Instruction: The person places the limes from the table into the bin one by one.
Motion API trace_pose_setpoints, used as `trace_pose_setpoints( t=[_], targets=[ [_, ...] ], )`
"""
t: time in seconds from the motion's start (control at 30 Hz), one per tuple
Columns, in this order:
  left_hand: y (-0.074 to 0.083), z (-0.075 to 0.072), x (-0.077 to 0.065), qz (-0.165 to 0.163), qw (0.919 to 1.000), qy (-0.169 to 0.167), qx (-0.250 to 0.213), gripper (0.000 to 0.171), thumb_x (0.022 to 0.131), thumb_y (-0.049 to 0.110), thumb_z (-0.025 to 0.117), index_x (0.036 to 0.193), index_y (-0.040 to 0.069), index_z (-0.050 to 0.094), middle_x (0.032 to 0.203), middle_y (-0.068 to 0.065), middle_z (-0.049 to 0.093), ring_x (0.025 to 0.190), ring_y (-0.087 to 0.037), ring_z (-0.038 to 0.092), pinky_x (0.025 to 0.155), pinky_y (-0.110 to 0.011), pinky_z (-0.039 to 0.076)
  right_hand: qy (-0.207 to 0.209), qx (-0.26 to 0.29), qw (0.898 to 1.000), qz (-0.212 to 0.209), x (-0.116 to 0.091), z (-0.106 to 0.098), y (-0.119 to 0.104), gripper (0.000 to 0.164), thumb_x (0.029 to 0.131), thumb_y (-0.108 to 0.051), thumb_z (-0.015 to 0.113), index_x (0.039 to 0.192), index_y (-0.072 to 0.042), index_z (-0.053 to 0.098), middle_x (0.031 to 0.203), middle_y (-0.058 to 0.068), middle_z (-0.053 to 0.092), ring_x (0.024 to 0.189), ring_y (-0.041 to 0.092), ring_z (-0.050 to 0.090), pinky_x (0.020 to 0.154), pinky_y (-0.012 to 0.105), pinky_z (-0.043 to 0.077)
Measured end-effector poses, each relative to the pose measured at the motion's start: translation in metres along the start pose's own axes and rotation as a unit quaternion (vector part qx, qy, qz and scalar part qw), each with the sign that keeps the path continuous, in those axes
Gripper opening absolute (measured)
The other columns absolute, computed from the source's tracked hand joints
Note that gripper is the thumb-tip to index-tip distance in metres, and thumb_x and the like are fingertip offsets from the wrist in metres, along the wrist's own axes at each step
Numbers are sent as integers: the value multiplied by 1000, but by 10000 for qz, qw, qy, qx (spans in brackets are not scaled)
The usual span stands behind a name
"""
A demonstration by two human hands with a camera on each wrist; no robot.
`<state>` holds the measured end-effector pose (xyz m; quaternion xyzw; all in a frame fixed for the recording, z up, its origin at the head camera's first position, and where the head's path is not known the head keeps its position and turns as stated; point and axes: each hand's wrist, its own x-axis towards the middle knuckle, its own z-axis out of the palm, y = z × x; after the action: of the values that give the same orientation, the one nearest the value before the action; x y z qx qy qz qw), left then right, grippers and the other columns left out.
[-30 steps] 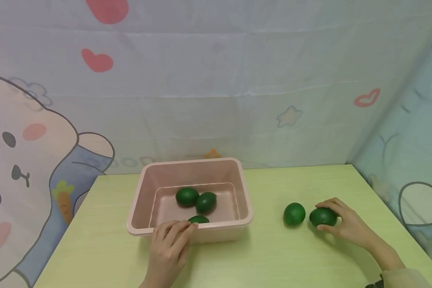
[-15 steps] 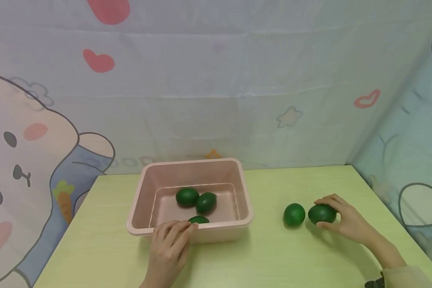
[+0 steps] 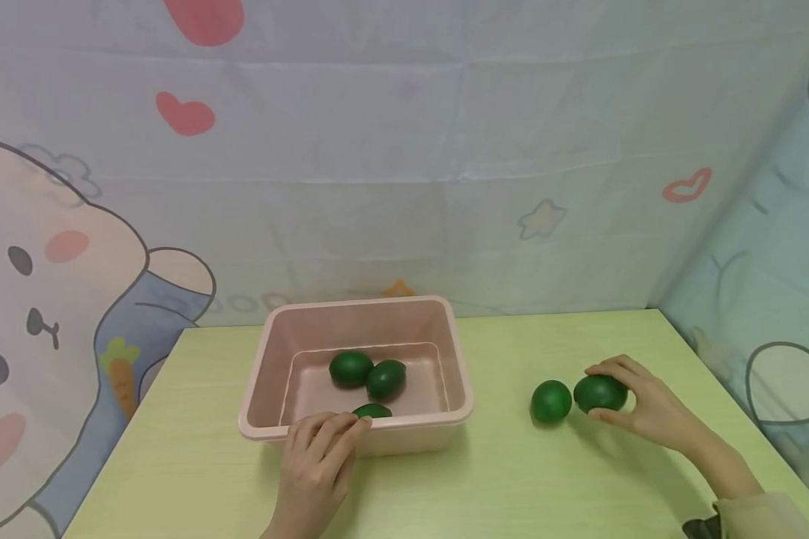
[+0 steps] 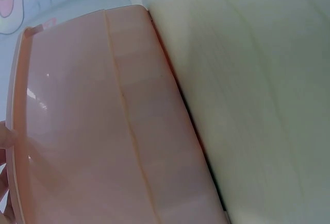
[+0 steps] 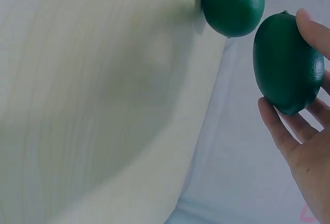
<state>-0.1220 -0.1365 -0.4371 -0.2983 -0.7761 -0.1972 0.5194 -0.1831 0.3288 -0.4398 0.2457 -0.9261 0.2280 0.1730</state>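
My right hand [image 3: 647, 408] holds a dark green lime [image 3: 600, 393] between thumb and fingers. In the right wrist view this lime [image 5: 287, 62] shows a small stem nub at its top end, with the fingers around its lower end. Just left of it, a second lime [image 3: 550, 402] sits on the table. At the pink plastic basin [image 3: 418, 434], my left hand [image 3: 317, 457] has its fingers hooked over the front rim. Inside the basin lie three limes, two side by side, including the left one [image 3: 350, 369], and one [image 3: 372, 411] partly hidden behind the front rim.
The light yellow-green table [image 3: 512, 486] carries everything. Behind it hangs a cloth backdrop [image 3: 391, 150] printed with hearts and a cartoon bear, and a side cloth [image 3: 768, 299] closes off the right.
My right hand has lifted the lime slightly and shifted it a little left and away from me. My left hand, the basin and the other limes have stayed put.
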Motion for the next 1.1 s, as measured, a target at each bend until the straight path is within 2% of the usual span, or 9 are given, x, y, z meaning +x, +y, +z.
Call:
trace_pose_setpoints(
  t=[0.27, 0.53, 0.9, 1.1],
  targets=[
    [0, 2, -1, -27, 10000, -27, -7, 31, 100, 14, 43, 96, 10, 74, 92, -6, 69, 85, -26, 58, 79, -36, 40, 124, -232, 9996, -122, 8, -3, -5, 57, 64, -23, 88, 116, -21, 62, 111, -8, 55, 96, -7, 47, 72, 25, 50],
    [1, 1, -1, -56, 10000, -11, 7, 32, 100, 14, 42, 96, 10, 74, 92, -6, 69, 86, -26, 58, 78, -36, 40, 79, -366, 9991, -183, 23, -11, -17, 55, 67, -26, 87, 116, -20, 62, 112, -7, 55, 97, -1, 49, 74, 25, 49],
    [2, 0, 0, -60, 10000, -31, -15, 32, 100, 13, 42, 95, 10, 74, 92, -6, 69, 86, -26, 58, 79, -36, 40, -193, -313, 9992, -158, 41, -15, -36, 54, 72, -33, 83, 120, -22, 60, 118, -5, 54, 100, 10, 53, 77, 33, 51],
    [2, 0, 1, -53, 10000, -32, -61, 32, 100, 14, 42, 95, 9, 74, 91, -6, 68, 86, -26, 57, 80, -36, 40, -251, -248, 9992, -172, 47, -16, -45, 55, 73, -35, 82, 122, -22, 59, 121, -5, 54, 102, 10, 53, 79, 34, 51]
  ],
)
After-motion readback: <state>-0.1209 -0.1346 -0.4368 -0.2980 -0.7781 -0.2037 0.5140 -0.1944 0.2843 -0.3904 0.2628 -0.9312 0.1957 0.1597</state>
